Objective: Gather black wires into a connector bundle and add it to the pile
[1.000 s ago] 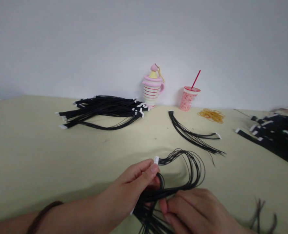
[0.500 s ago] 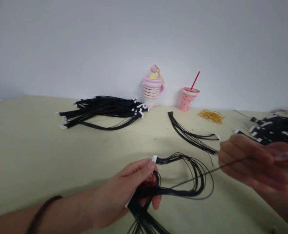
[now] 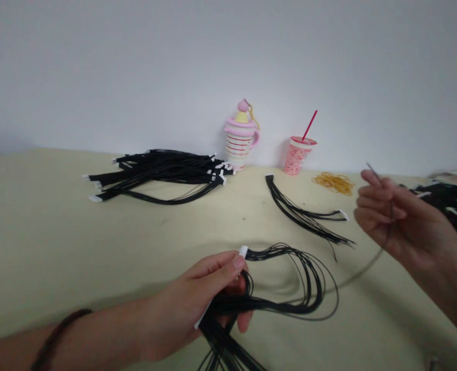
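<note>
My left hand [image 3: 201, 301] is closed around a looped bundle of thin black wires [image 3: 302, 281] with a white connector [image 3: 243, 251] near my thumb tip. The loop lies on the pale yellow table [image 3: 58, 247]. My right hand [image 3: 398, 221] is raised at the right, its fingers pinched on a single thin black wire [image 3: 358, 270] that runs back down toward the bundle. The wire's end sticks up above my fingers.
A big pile of black wire harnesses [image 3: 159, 172] lies at the back left, another pile [image 3: 453, 206] at the right edge. A loose wire set [image 3: 306, 214] lies mid-table. Against the wall stand a pink striped cup [image 3: 239, 139], a pink straw cup [image 3: 298, 153] and rubber bands [image 3: 333, 182].
My right hand left the bundle, drew one wire out to the right, then rose higher with it. My left hand kept its grip and hardly moved.
</note>
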### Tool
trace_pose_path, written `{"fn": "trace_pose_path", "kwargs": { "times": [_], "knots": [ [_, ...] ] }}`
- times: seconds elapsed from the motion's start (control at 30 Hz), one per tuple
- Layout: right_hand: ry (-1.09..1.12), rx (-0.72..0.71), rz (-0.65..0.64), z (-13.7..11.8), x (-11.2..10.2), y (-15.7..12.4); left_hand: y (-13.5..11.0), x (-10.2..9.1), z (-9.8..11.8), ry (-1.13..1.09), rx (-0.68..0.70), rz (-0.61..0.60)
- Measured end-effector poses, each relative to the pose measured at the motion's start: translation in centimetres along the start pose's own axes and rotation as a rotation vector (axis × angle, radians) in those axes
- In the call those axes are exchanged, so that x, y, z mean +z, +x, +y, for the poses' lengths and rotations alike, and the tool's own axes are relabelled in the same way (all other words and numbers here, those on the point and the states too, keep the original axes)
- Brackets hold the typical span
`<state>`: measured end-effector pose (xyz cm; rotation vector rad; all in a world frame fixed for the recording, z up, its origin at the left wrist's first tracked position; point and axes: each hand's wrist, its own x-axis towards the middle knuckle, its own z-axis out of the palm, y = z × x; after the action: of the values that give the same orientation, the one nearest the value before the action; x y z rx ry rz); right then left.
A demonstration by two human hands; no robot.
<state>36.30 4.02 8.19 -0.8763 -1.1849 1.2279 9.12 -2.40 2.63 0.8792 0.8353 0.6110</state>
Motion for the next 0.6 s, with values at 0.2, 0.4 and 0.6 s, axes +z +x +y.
{"fn": "trace_pose_path", "kwargs": {
  "times": [0.2, 0.4, 0.6],
  "knots": [
    [-0.65, -0.08, -0.257, 3.5, 5.4, -5.0, 0.2, -0.2, -0.2, -0.066, -0.026, 0.008],
    [-0.778, -0.298, -0.39, 6.3, 7.9, -7.5, 0.4, -0.4, -0.2, 0.024, -0.047, -0.042],
    [-0.758, -0.297, -0.375, 6.8, 7.6, -7.4, 0.4, -0.3, -0.2, 0.029, -0.045, -0.036]
  ]
}}
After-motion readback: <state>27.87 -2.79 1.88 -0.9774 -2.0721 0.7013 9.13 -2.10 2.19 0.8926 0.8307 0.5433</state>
